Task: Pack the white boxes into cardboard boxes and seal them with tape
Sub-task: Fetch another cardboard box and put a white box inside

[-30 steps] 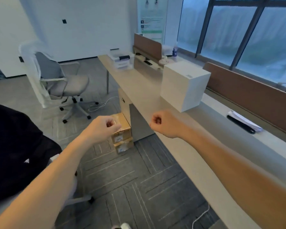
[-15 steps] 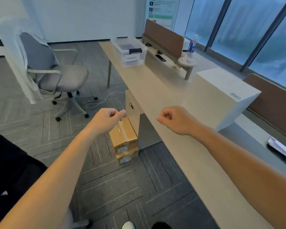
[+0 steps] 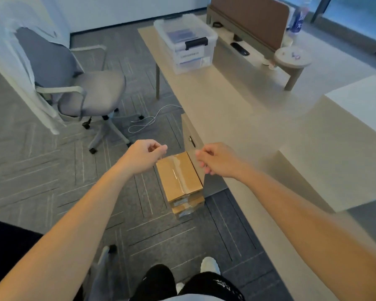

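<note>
The top cardboard box (image 3: pixel 179 174) is a brown rectangular carton with a glossy clear tape strip (image 3: pixel 175 170) along its top seam. It is stacked on another taped carton (image 3: pixel 188 206) on the grey patterned carpet (image 3: pixel 52 170), against the desk pedestal. The white box (image 3: pixel 343 135), a smooth matte cuboid, sits on the beige desk (image 3: pixel 226 101) to the right.

Both forearms extend forward above the stack. The left hand (image 3: pixel 144 156) has its fingers curled, thumb against the forefinger, with nothing visible in it. The right hand (image 3: pixel 217 159) has its fingers curled downward and is likewise empty.
</note>
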Demonstrator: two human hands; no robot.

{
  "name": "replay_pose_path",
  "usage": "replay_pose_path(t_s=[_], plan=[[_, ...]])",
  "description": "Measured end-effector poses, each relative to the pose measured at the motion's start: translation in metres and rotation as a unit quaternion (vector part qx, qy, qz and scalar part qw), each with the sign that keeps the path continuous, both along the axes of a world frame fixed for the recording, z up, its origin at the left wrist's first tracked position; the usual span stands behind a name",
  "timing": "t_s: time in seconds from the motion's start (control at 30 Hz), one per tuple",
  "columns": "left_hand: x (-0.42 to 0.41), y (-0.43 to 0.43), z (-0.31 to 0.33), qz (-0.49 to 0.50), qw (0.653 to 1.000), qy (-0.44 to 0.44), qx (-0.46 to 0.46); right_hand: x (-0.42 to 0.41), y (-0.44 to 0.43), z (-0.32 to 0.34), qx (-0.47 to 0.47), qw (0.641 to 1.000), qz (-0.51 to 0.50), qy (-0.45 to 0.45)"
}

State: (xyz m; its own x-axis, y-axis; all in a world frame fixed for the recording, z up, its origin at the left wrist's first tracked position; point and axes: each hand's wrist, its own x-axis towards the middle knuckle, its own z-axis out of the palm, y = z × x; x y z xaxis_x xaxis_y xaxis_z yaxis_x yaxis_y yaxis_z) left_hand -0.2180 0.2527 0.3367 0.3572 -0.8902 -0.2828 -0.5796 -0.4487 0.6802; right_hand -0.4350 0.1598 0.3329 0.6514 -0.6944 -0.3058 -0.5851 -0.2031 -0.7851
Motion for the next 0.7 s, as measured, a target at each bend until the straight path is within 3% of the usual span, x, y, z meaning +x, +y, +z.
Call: replay_pose_path(t_s=[0.3,0.47,0.7], plan=[[0.107,-0.098,-0.094,-0.054,0.997,0.019,0.058,0.118,-0.06,-0.091,0.159,0.975,-0.154,0.022],[0.158,-0.139,-0.153,-0.12,0.988,0.026,0.089,0.162,-0.069,-0.156,0.289,0.9,-0.327,0.01],[0.195,-0.193,-0.27,-0.161,0.98,0.0,0.113,0.196,-0.084,-0.269,0.386,0.796,-0.466,-0.004]])
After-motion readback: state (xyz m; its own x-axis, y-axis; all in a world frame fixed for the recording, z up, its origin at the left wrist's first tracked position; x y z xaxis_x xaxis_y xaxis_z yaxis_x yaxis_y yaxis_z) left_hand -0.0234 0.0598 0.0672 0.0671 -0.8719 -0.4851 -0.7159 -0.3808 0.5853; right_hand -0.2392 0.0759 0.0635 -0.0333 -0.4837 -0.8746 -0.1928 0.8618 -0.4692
